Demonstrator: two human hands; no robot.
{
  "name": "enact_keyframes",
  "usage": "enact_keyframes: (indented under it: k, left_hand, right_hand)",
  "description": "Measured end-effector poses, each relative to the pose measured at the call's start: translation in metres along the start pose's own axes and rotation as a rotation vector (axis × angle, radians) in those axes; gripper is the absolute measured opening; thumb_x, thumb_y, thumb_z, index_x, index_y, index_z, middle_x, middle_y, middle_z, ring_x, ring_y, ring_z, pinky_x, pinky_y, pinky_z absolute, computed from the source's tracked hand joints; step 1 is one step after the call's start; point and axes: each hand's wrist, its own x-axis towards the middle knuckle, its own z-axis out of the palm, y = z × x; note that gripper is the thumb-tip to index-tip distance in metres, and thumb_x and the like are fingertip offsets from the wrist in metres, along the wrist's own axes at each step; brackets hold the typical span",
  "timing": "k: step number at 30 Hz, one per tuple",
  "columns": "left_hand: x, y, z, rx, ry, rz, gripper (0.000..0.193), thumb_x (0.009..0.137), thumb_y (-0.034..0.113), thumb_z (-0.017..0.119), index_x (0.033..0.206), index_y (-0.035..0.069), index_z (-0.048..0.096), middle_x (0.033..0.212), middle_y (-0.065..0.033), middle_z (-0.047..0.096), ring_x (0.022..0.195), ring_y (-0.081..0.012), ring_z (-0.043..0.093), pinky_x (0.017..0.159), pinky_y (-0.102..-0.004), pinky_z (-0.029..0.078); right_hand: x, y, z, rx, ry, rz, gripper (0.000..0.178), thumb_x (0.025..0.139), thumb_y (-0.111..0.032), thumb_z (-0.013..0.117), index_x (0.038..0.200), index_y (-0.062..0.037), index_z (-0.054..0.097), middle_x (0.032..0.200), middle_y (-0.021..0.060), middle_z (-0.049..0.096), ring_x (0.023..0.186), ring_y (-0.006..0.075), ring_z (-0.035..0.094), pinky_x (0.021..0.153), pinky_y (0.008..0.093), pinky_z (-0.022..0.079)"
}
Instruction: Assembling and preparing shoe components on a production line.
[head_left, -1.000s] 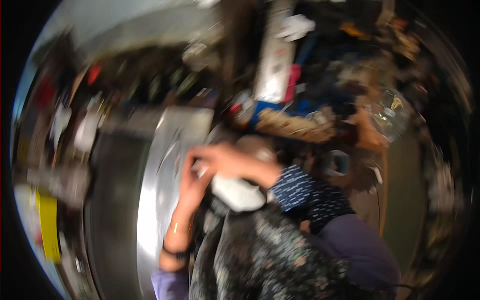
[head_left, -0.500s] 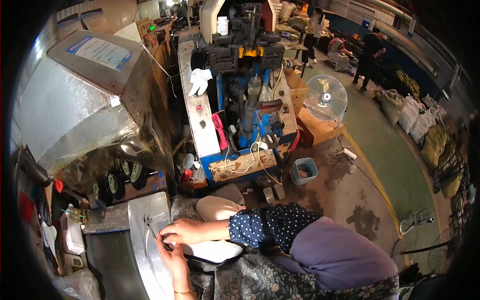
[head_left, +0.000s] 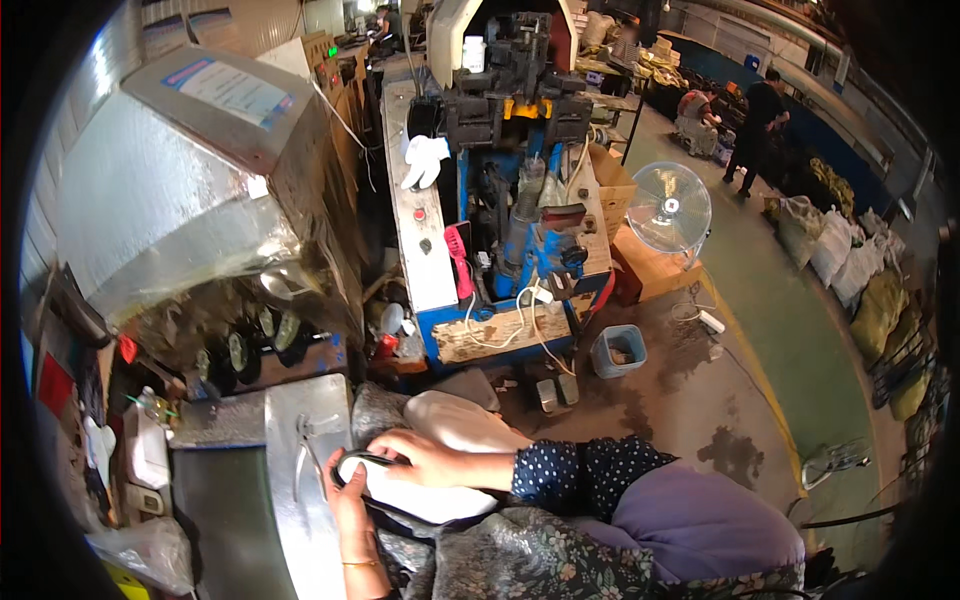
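Observation:
Over my lap, both hands hold a black looped piece (head_left: 374, 457), thin-edged and bent round an opening; its exact kind cannot be made out. My left hand (head_left: 349, 500) grips its left side, thumb inside the loop and a thin bracelet on the wrist. From the right, my right hand (head_left: 418, 459) pinches the upper edge with curled fingers. A pale cushion-like form (head_left: 450, 420) lies under my right forearm. Just left of my hands, a slim metal hand tool with curved handles (head_left: 304, 450) rests on the bare metal plate (head_left: 310, 540).
A metal-hooded machine (head_left: 180, 180) stands left, with several dark shoes (head_left: 240, 355) below it. Ahead is a blue press (head_left: 520, 240) with foot pedals (head_left: 547, 395). A fan (head_left: 670, 205), a bucket (head_left: 620, 352) and a floor cable lie to the right. Several people are farther back.
The view has shifted, so the surroundings sit farther right. My right hand has drawn away from my left, and the black loop now shows open between them.

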Motion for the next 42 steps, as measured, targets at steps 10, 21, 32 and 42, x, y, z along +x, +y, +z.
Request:
enact_keyframes:
  k: [10, 21, 32, 42]
  left_hand:
    - [0.021, 0.001, -0.002, 0.077, -0.057, -0.038, 0.042, 0.083, -0.002, 0.068, 0.124, 0.002, 0.056, 0.105, -0.0062, 0.062, 0.090, -0.0155, 0.059, 0.080, -0.0263, 0.049]
    - [0.016, -0.009, -0.007, 0.084, -0.050, -0.077, 0.047, 0.081, -0.003, 0.065, 0.126, 0.001, 0.053, 0.110, -0.0071, 0.060, 0.095, -0.0180, 0.058, 0.088, -0.0291, 0.047]
    - [0.032, -0.006, 0.007, 0.298, -0.092, -0.113, 0.051, 0.086, 0.009, 0.069, 0.130, -0.004, 0.048, 0.104, -0.0115, 0.065, 0.090, -0.0184, 0.062, 0.079, -0.0295, 0.051]
    - [-0.001, -0.015, 0.015, 0.848, 0.355, -0.095, 0.055, 0.103, 0.038, 0.033, 0.104, -0.004, 0.068, 0.102, -0.0248, 0.068, 0.103, -0.0339, 0.065, 0.090, -0.0407, 0.050]
  right_hand:
    - [0.005, 0.026, -0.014, -0.354, -0.170, 0.343, 0.032, 0.093, -0.017, 0.061, 0.123, -0.0051, 0.058, 0.108, 0.0241, 0.064, 0.097, 0.0370, 0.064, 0.083, 0.0435, 0.051]
    - [-0.007, 0.031, 0.012, -0.279, -0.277, 0.463, 0.052, 0.103, -0.043, 0.027, 0.111, -0.0069, 0.063, 0.097, 0.0234, 0.066, 0.092, 0.0389, 0.063, 0.086, 0.0475, 0.047]
    - [-0.008, 0.027, -0.019, -0.124, -0.436, 0.735, 0.052, 0.099, -0.037, 0.052, 0.140, -0.0072, 0.040, 0.098, 0.0182, 0.068, 0.083, 0.0198, 0.067, 0.075, 0.0404, 0.051]
    - [-0.026, 0.014, 0.017, 0.284, -0.247, 0.596, 0.096, 0.096, -0.041, 0.057, 0.147, 0.0134, -0.005, 0.152, 0.0318, 0.021, 0.143, 0.0330, 0.026, 0.114, 0.0347, 0.028]
